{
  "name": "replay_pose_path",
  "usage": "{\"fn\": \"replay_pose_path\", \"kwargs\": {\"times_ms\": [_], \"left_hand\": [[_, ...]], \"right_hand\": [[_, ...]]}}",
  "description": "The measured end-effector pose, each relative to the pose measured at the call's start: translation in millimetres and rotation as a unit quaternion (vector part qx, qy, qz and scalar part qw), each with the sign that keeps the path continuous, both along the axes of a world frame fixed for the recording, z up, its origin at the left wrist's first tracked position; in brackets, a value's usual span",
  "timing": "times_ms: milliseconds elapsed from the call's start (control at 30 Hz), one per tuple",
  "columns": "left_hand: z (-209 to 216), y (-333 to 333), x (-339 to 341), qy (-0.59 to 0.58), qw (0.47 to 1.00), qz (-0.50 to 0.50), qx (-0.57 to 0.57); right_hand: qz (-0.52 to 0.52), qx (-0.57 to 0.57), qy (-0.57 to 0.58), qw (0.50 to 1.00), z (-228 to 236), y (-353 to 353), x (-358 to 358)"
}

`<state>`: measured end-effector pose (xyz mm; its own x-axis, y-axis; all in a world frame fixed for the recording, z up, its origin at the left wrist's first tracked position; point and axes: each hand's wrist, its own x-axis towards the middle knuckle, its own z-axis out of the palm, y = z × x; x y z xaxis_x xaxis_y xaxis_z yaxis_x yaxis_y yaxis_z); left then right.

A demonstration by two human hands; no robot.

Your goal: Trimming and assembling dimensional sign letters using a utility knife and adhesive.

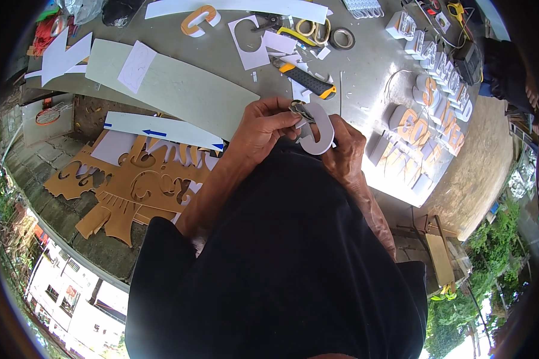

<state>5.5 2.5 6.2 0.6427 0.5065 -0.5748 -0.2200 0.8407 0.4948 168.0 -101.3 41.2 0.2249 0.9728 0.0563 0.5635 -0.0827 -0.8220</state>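
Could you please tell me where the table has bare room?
Table shows bare between the black tape roll and white letters, and between the lone orange-faced letter and long pale board. Scraps crowd the utility knife.

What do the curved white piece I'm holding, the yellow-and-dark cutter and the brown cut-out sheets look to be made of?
The curved white piece looks like matte plastic or foam board, its face smooth and even. The cutter handle seems dull moulded plastic, from its shaped parts. The brown sheets may be dull cardboard: flat, tan faces.
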Motion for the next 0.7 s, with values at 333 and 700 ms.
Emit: {"fn": "replay_pose_path", "kwargs": {"times_ms": [333, 700], "left_hand": [[-3.4, -2.0, 0.4, -0.01, 1.0, -0.003, 0.024], [-2.0, 1.6, -1.9, 0.017, 0.995, -0.018, 0.094]], "right_hand": [[-0.023, -0.003, -0.017, 1.0, -4.3, 1.2, -2.7], [-0.033, 0.017, -0.037, 0.999, -6.8, -2.3, -4.8]]}}
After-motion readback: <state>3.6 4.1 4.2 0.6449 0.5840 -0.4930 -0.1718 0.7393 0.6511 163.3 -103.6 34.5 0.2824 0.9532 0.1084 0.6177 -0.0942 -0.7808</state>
